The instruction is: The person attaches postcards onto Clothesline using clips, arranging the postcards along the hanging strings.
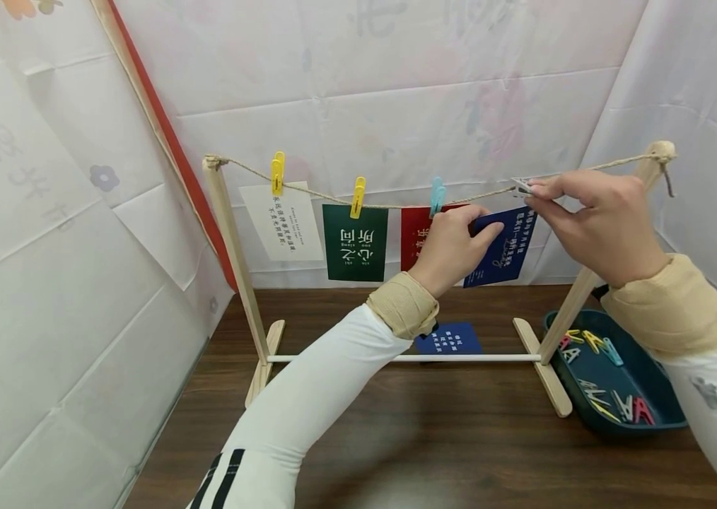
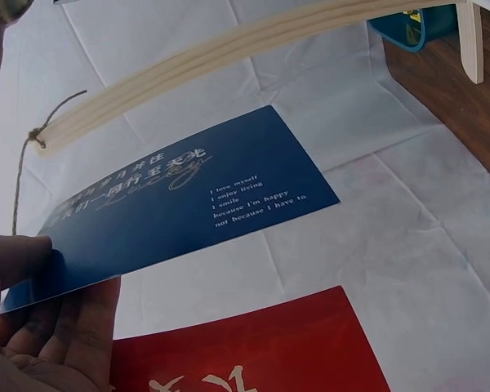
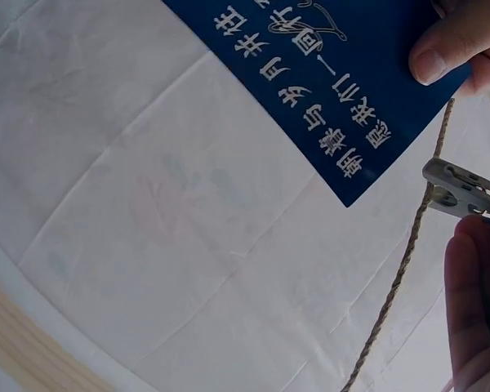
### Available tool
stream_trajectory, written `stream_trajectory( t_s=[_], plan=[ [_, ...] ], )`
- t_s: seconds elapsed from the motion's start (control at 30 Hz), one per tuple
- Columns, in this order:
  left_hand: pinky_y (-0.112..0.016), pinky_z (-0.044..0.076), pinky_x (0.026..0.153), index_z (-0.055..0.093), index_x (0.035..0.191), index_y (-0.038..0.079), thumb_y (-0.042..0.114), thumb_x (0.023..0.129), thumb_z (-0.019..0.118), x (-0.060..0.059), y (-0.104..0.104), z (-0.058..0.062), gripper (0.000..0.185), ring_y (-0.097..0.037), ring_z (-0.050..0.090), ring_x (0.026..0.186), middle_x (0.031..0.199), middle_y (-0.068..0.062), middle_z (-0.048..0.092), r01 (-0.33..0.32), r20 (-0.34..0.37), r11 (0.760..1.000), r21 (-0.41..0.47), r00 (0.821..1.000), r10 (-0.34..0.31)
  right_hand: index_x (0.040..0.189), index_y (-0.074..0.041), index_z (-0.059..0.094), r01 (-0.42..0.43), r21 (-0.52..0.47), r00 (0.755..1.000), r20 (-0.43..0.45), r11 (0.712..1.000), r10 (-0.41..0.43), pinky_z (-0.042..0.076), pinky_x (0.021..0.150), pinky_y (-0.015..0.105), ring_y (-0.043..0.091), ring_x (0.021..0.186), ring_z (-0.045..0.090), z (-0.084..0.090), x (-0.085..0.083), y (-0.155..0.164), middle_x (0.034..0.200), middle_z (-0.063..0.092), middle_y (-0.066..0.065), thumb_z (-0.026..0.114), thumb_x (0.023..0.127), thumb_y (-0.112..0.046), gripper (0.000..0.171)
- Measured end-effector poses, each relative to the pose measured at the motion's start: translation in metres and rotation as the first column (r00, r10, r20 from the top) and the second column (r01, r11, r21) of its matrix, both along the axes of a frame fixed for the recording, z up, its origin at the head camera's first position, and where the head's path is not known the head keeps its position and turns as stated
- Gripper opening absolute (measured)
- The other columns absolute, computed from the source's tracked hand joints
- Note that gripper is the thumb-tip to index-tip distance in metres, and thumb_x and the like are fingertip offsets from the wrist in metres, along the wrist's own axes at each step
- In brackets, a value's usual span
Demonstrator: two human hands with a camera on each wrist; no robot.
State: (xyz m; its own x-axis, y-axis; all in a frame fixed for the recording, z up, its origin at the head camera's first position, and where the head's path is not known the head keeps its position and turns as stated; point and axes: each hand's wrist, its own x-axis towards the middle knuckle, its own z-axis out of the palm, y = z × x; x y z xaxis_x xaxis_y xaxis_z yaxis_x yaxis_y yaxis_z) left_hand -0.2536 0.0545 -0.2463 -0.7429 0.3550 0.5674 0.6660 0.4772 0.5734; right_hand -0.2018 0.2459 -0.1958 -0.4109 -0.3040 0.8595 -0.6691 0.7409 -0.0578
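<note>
My left hand (image 1: 454, 244) pinches the upper left corner of a blue card (image 1: 503, 247) printed with white lettering, held just below the twine (image 1: 486, 194). In the left wrist view the thumb lies on the card's face and the fingers behind it. My right hand (image 1: 607, 215) pinches a grey clothespin (image 3: 457, 189), whose tip is at the twine in the right wrist view. The card's top corner is apart from that clothespin. Beside the left hand hangs a red card (image 1: 414, 237) under a light blue clothespin (image 1: 438, 196).
Yellow clothespins hold a white card (image 1: 285, 226) and a green card (image 1: 355, 244) on the line. The twine spans a wooden stand (image 1: 237, 261). Another blue card (image 1: 449, 339) lies on the brown table (image 1: 358, 438). A dark green basin (image 1: 657, 396) with several clothespins sits at the right.
</note>
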Motion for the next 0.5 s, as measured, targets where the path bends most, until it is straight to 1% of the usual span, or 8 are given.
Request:
stream_trajectory(
  t_s=[0.13,0.2,0.23,0.3,0.37,0.5],
  plan=[
    [-0.012,0.057,0.083,0.076,0.126,0.003,0.022,0.109,0.069,0.0005,0.0000,-0.0002,0.027,-0.017,0.078,0.099,0.119,-0.011,0.082,0.004,0.001,1.000,-0.001,1.000,-0.004,0.106,0.009,0.081,0.020,-0.022,1.000,0.025,1.000,-0.020,0.033,0.088,-0.004,0.046,0.091,0.079,0.0017,-0.0015,-0.0030,0.106,0.081,0.026,0.082,0.094,0.002,0.014],
    [-0.012,0.056,0.082,0.076,0.127,0.003,0.022,0.109,0.069,0.0009,0.0000,-0.0006,0.028,-0.017,0.078,0.096,0.119,-0.011,0.082,0.007,0.004,1.000,-0.004,1.000,-0.007,0.105,0.008,0.081,0.020,-0.048,0.999,0.047,0.999,-0.018,0.035,0.084,-0.004,0.022,0.090,0.081,0.0026,-0.0029,-0.0036,0.105,0.081,0.026,0.081,0.095,0.002,0.012],
    [-0.012,0.056,0.082,0.076,0.127,0.003,0.022,0.109,0.069,0.0010,-0.0001,-0.0006,0.028,-0.016,0.078,0.095,0.119,-0.011,0.082,0.007,0.005,1.000,-0.006,1.000,-0.007,0.104,0.008,0.081,0.016,-0.066,0.998,0.061,0.998,-0.012,0.036,0.081,-0.004,0.009,0.089,0.079,0.0033,-0.0040,-0.0037,0.104,0.081,0.026,0.080,0.095,0.002,0.011],
    [-0.012,0.055,0.080,0.076,0.127,0.003,0.023,0.109,0.068,0.0010,-0.0003,-0.0008,0.028,-0.015,0.077,0.092,0.119,-0.011,0.082,0.009,0.009,1.000,-0.008,1.000,-0.009,0.103,0.008,0.081,0.005,-0.103,0.996,0.092,0.995,0.004,0.039,0.076,-0.004,-0.015,0.087,0.069,0.0049,-0.0062,-0.0034,0.102,0.081,0.026,0.079,0.096,0.002,0.009],
    [-0.011,0.054,0.077,0.076,0.127,0.003,0.022,0.109,0.068,0.0008,-0.0005,-0.0011,0.028,-0.014,0.076,0.087,0.117,-0.011,0.082,0.013,0.014,1.000,-0.006,1.000,-0.013,0.102,0.008,0.081,-0.002,-0.151,0.990,0.137,0.989,0.023,0.041,0.073,-0.004,-0.030,0.087,0.053,0.0068,-0.0078,-0.0035,0.102,0.081,0.027,0.078,0.096,0.003,0.008],
    [-0.011,0.052,0.071,0.076,0.126,0.003,0.023,0.109,0.068,0.0003,-0.0011,-0.0013,0.027,-0.011,0.070,0.077,0.113,-0.011,0.082,0.018,0.033,1.000,-0.011,0.999,-0.018,0.106,0.008,0.080,0.018,-0.209,0.976,0.216,0.978,0.028,0.044,0.075,-0.001,-0.027,0.084,0.055,0.0103,-0.0094,-0.0042,0.105,0.080,0.028,0.077,0.097,0.001,0.011]
  ],
)
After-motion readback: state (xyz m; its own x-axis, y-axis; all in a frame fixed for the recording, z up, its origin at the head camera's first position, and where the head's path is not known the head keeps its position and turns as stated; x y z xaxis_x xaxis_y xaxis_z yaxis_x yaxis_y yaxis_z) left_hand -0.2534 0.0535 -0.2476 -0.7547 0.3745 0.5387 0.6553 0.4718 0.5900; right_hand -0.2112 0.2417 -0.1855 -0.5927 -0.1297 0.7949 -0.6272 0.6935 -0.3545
